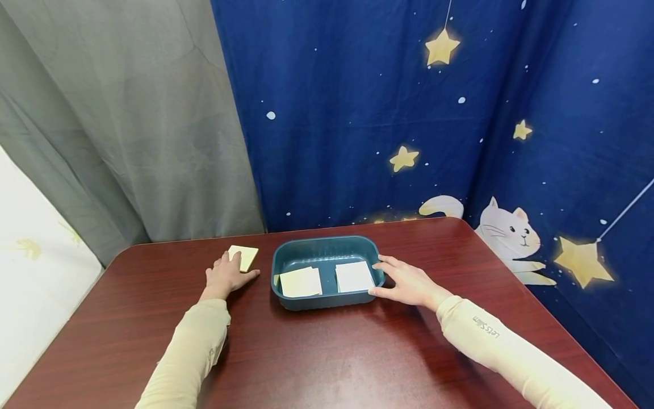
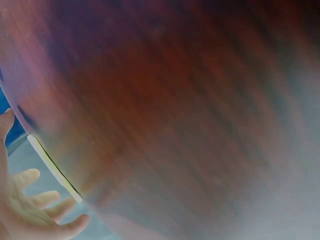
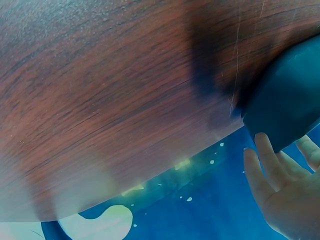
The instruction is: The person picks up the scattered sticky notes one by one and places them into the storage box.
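Observation:
A dark teal plastic basket (image 1: 327,301) stands on the table, seen from its side in the right wrist view. Inside it, a pale yellow stack of paper notes (image 1: 300,283) lies at the left and a white stack (image 1: 355,277) at the right. My right hand (image 1: 409,283) touches the basket's right end with spread fingers. Left of the basket, my left hand (image 1: 227,277) reaches over a pale yellow pad of notes (image 1: 247,257) that lies on the table. The left wrist view shows those fingers spread beside the pad's thin edge (image 2: 55,169); whether they touch it I cannot tell.
The reddish-brown wooden table (image 1: 327,358) has its far edge just behind the pad and basket. A grey curtain (image 1: 189,142) and a blue curtain (image 1: 347,113) with stars and a cat hang behind it.

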The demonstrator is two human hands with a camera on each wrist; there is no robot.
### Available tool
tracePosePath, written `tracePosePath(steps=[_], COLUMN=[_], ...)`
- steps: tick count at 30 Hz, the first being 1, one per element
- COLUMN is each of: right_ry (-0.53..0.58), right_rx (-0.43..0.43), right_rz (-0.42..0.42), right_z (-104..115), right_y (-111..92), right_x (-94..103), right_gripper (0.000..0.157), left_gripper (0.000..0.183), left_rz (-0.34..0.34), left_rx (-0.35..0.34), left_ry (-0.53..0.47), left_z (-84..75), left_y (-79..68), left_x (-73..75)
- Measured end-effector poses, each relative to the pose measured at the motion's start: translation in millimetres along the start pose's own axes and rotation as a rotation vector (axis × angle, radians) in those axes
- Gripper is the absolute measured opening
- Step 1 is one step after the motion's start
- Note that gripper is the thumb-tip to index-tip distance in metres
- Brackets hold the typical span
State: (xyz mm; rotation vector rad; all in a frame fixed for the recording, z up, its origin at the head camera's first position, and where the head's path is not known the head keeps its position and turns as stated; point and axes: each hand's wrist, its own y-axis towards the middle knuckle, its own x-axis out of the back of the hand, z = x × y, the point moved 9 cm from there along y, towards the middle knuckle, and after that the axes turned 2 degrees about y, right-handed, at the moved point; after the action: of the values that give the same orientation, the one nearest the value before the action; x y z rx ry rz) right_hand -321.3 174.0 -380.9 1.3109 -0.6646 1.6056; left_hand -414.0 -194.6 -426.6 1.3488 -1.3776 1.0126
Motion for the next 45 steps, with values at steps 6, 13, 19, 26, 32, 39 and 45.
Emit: tracePosePath(steps=[6,13,19,26,32,39,45], right_ry=[0.001,0.010,0.005,0.004,0.005,-0.002,-0.004], right_rx=[-0.003,-0.011,-0.013,-0.011,-0.015,-0.012,-0.003], right_rz=[-0.004,0.003,0.001,0.004,0.008,0.010,0.006], right_z=[-1,-1,0,1,1,1,1], right_y=[0,-1,-1,-1,-1,-1,-2], right_x=[0.9,0.0,0.8,0.9,0.3,0.0,1.2], right_gripper=[0.069,0.070,0.070,0.070,0.070,0.070,0.071], left_gripper=[0.078,0.083,0.088,0.076,0.075,0.071,0.066], left_rz=[0.016,0.063,0.097,0.058,0.069,0.093,0.064], left_rx=[0.014,0.068,0.106,0.083,0.047,-0.016,-0.047], left_ry=[0.003,0.006,-0.011,0.010,-0.003,0.040,0.140], left_z=[-1.4,5.8,12.8,14.2,9.2,0.7,-4.9], left_y=[0.7,-0.3,-1.4,-1.1,-1.1,0.0,-0.9], left_x=[0.0,-5.0,-9.1,-5.2,-5.2,-8.7,-5.0])
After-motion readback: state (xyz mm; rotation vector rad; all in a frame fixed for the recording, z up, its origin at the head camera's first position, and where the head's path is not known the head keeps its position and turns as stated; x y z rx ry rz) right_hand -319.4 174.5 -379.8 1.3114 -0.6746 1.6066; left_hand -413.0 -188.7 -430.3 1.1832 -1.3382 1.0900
